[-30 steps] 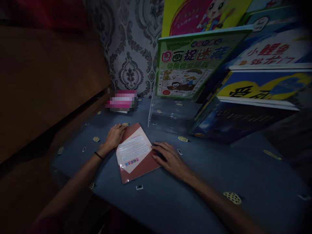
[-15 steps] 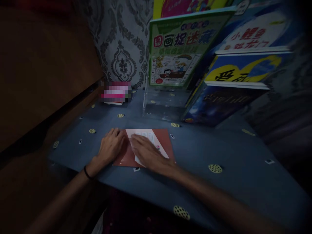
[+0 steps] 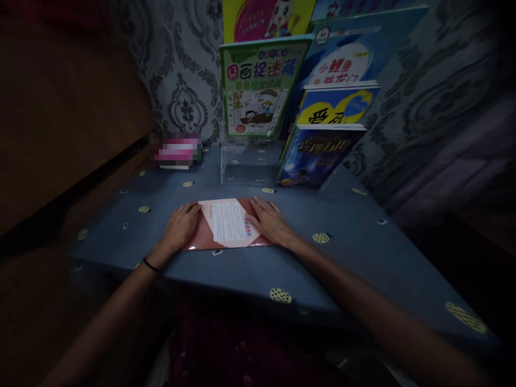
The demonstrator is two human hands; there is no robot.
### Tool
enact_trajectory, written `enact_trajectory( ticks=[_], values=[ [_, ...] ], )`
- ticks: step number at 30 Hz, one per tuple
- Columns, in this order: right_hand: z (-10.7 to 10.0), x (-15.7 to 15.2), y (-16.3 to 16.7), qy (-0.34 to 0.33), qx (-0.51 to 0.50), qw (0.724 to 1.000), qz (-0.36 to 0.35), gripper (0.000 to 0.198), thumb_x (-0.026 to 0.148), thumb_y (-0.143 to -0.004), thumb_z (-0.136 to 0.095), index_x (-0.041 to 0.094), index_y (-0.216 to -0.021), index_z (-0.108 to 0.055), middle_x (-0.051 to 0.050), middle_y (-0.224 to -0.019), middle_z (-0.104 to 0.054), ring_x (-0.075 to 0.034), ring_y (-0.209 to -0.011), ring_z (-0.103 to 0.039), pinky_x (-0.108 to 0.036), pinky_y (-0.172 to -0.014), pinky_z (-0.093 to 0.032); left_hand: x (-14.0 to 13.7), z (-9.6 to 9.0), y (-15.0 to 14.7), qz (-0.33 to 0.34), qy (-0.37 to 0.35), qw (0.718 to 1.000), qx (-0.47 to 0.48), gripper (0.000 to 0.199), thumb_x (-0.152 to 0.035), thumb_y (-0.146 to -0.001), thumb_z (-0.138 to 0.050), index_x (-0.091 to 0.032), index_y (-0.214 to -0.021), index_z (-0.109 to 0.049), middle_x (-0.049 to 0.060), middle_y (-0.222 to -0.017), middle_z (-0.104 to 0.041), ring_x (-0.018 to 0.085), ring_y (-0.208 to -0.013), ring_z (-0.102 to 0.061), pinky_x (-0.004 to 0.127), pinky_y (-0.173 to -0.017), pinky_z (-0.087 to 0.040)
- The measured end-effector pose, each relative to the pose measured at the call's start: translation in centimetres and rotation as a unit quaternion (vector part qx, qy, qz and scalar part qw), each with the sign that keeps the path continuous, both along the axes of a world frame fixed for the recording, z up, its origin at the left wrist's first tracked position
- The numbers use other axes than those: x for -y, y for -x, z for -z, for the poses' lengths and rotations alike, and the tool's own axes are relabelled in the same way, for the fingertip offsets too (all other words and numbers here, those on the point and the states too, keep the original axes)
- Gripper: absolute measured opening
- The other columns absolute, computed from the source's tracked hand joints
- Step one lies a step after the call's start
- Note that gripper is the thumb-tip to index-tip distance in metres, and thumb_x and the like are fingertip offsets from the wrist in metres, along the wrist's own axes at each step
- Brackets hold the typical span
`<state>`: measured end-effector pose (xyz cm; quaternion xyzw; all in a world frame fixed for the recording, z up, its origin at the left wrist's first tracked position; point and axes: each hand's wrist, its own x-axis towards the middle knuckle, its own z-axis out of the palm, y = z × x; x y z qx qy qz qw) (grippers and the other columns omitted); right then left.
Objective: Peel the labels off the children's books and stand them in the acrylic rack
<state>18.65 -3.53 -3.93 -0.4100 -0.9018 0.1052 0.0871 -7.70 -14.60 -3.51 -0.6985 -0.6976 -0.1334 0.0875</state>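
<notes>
A thin reddish-brown book (image 3: pixel 205 236) lies on the table in front of me, with a white printed panel across its middle. My left hand (image 3: pixel 182 226) rests palm down over its left edge, fingers close together and slightly bent. On the right side of the cover, my right hand (image 3: pixel 269 219) lies flat, its thumb spread toward the white panel. Both hands touch the book and hide its two ends.
A blue patterned cloth covers the table (image 3: pixel 355 231). Behind the book stands a clear rack (image 3: pixel 242 169) with several picture books, among them a green one (image 3: pixel 262 86) and a dark blue one (image 3: pixel 318 156). A small pink stack (image 3: pixel 177 152) sits at the back left.
My right hand has moved right across the book, from over the white panel to the right edge, uncovering the print. My left hand stays at the left edge. The view has shifted.
</notes>
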Motion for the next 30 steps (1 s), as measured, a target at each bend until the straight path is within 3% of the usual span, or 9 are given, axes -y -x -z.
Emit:
enact_trajectory(
  ticks=[5,8,10,15,19,23,26,28,30],
  values=[
    [-0.2,-0.4,-1.3,-0.002,-0.012,1.000,-0.001,0.066,0.046,-0.101,-0.039,0.006,-0.154,-0.039,-0.019,-0.162,-0.037,-0.030,-0.151,-0.034,-0.049,-0.124,-0.024,1.5,-1.0,-1.8,0.050,0.018,0.998,-0.019,0.038,-0.043,-0.102,-0.050,-0.019,-0.128,-0.064,0.015,-0.141,-0.062,0.033,-0.128,-0.059,0.058,-0.114,-0.038],
    [-0.4,-0.7,-1.4,-0.008,-0.025,1.000,-0.008,0.064,0.045,-0.100,-0.042,0.009,-0.153,-0.043,-0.018,-0.161,-0.041,-0.031,-0.149,-0.038,-0.051,-0.122,-0.028,2.9,-1.7,-3.5,0.135,0.077,0.987,-0.041,0.066,-0.063,-0.092,-0.059,-0.021,-0.143,-0.054,0.015,-0.153,-0.052,0.035,-0.142,-0.047,0.054,-0.115,-0.040],
    [-0.3,-0.9,-1.4,-0.010,-0.034,0.999,-0.011,0.061,0.044,-0.100,-0.043,0.011,-0.151,-0.046,-0.018,-0.159,-0.043,-0.032,-0.147,-0.040,-0.053,-0.121,-0.030,3.5,-2.2,-4.4,0.151,0.113,0.980,-0.062,0.073,-0.066,-0.092,-0.056,-0.020,-0.149,-0.047,0.017,-0.157,-0.046,0.038,-0.146,-0.041,0.054,-0.112,-0.043],
    [0.2,-1.6,-1.7,-0.006,-0.065,0.998,-0.022,0.058,0.046,-0.102,-0.040,0.014,-0.149,-0.050,-0.016,-0.158,-0.046,-0.031,-0.146,-0.041,-0.054,-0.120,-0.031,3.5,-3.2,-5.2,0.180,0.158,0.960,-0.148,0.056,-0.049,-0.105,-0.041,-0.014,-0.148,-0.044,0.022,-0.154,-0.047,0.038,-0.143,-0.046,0.051,-0.102,-0.053],
    [0.5,-2.5,-2.2,0.030,-0.133,0.990,-0.036,0.057,0.050,-0.102,-0.038,0.015,-0.143,-0.058,-0.015,-0.155,-0.049,-0.030,-0.145,-0.043,-0.053,-0.120,-0.031,3.2,-3.3,-5.1,0.227,0.164,0.940,-0.197,0.039,-0.017,-0.104,-0.037,-0.013,-0.141,-0.048,0.024,-0.139,-0.059,0.034,-0.127,-0.061,0.044,-0.092,-0.059],
    [0.4,-3.4,-2.8,0.091,-0.259,0.960,-0.059,0.059,0.060,-0.102,-0.030,0.020,-0.117,-0.072,-0.012,-0.137,-0.065,-0.029,-0.134,-0.054,-0.051,-0.116,-0.037,2.4,-4.7,-4.4,0.215,0.131,0.965,-0.068,0.032,-0.008,-0.098,-0.034,-0.016,-0.118,-0.058,0.009,-0.089,-0.072,0.019,-0.075,-0.070,0.028,-0.065,-0.055],
    [0.0,-3.6,-3.2,0.159,-0.372,0.914,-0.023,0.071,0.073,-0.098,-0.027,0.019,-0.083,-0.070,-0.008,-0.092,-0.072,-0.025,-0.092,-0.066,-0.040,-0.088,-0.052,1.6,-7.1,-4.1,0.145,0.085,0.977,0.132,0.025,-0.025,-0.102,-0.037,-0.019,-0.102,-0.061,-0.001,-0.069,-0.065,0.011,-0.053,-0.056,0.021,-0.052,-0.044],
    [-0.5,-3.4,-3.3,0.198,-0.450,0.871,0.009,0.069,0.080,-0.091,-0.037,0.020,-0.066,-0.060,-0.002,-0.069,-0.060,-0.018,-0.070,-0.058,-0.033,-0.069,-0.049,1.4,-8.7,-3.9,0.098,0.073,0.957,0.264,0.032,-0.040,-0.102,-0.041,-0.020,-0.088,-0.061,-0.002,-0.065,-0.061,0.010,-0.052,-0.054,0.019,-0.050,-0.041],
    [-1.2,-2.9,-3.2,0.246,-0.530,0.811,0.018,0.061,0.078,-0.083,-0.057,0.021,-0.065,-0.056,0.001,-0.067,-0.055,-0.015,-0.067,-0.054,-0.029,-0.063,-0.047,1.3,-9.7,-3.8,0.059,0.078,0.915,0.390,0.039,-0.052,-0.099,-0.047,-0.020,-0.081,-0.060,-0.002,-0.064,-0.061,0.011,-0.055,-0.055,0.019,-0.049,-0.043]
  ],
)
